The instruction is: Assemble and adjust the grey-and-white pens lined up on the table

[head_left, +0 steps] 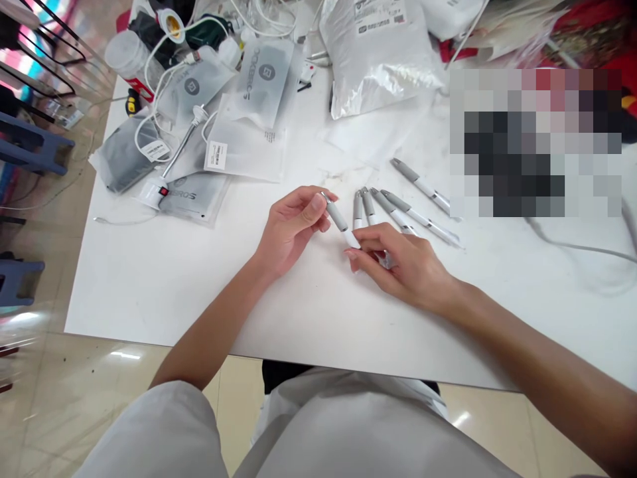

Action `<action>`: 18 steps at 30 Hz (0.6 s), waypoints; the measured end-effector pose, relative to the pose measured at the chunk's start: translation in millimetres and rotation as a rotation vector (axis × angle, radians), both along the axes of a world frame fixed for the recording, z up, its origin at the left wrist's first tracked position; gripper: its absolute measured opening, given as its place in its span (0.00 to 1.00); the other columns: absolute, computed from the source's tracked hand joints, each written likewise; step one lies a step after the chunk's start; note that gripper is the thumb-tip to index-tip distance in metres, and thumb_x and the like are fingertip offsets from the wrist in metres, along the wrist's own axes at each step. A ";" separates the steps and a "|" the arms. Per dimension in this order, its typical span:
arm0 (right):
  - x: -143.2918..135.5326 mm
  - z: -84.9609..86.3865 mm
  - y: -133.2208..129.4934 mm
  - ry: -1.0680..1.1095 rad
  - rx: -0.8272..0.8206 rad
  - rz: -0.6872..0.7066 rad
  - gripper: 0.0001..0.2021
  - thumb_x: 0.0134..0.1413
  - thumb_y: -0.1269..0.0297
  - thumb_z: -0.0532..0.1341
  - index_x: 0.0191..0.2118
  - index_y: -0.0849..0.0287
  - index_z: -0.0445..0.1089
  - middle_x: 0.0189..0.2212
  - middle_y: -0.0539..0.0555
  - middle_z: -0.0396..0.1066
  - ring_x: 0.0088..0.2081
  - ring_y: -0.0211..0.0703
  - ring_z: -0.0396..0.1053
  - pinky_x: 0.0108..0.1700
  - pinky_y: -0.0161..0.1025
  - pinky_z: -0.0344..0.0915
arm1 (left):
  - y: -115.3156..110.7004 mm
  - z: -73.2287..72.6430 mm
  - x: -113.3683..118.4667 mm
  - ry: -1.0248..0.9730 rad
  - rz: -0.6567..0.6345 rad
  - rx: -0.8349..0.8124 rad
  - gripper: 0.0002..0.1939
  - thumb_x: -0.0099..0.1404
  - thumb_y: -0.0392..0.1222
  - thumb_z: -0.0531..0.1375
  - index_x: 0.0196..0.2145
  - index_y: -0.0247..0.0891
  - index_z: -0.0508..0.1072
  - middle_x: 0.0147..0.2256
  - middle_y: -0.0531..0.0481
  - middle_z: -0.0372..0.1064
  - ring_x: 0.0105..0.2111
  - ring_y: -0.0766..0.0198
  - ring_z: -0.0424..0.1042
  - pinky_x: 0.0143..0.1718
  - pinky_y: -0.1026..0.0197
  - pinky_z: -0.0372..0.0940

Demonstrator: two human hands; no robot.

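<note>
A grey-and-white pen point(336, 214) slanted rightward toward the near edge of the surface point(308, 312), a person's left hand point(291, 229) pinching its grey end, right hand point(411, 262) gripping its white barrel.

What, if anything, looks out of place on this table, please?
The white cords trail in tangled loops over the frosted pouches on the left, which looks untidy. One pen also lies slightly apart from the others.
</note>
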State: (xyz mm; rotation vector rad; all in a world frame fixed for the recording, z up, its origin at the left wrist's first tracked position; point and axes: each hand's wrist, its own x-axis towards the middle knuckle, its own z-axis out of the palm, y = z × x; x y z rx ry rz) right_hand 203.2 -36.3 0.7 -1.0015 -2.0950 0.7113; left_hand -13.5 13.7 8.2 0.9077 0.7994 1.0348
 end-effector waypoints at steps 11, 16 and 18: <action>0.5 0.2 0.6 -0.077 0.129 0.100 0.22 0.73 0.54 0.61 0.65 0.55 0.61 0.32 0.50 0.75 0.26 0.41 0.72 0.30 0.39 0.68 | -2.7 7.4 2.5 -0.061 -0.045 -0.033 0.14 0.69 0.55 0.68 0.37 0.42 0.77 0.39 0.49 0.69 0.35 0.67 0.70 0.36 0.62 0.69; -0.7 -1.1 3.4 -0.155 0.359 0.262 0.17 0.73 0.58 0.61 0.61 0.58 0.68 0.45 0.60 0.77 0.39 0.48 0.76 0.41 0.46 0.74 | -2.3 8.6 0.7 -0.056 -0.018 -0.086 0.13 0.72 0.54 0.65 0.38 0.42 0.77 0.40 0.49 0.70 0.38 0.66 0.71 0.38 0.62 0.70; -1.2 -1.1 4.1 -0.175 0.401 0.283 0.17 0.73 0.62 0.60 0.62 0.60 0.68 0.45 0.60 0.78 0.41 0.49 0.76 0.43 0.46 0.74 | -3.0 8.7 0.5 -0.059 -0.037 -0.092 0.14 0.71 0.55 0.66 0.38 0.41 0.77 0.39 0.49 0.70 0.37 0.66 0.71 0.39 0.62 0.70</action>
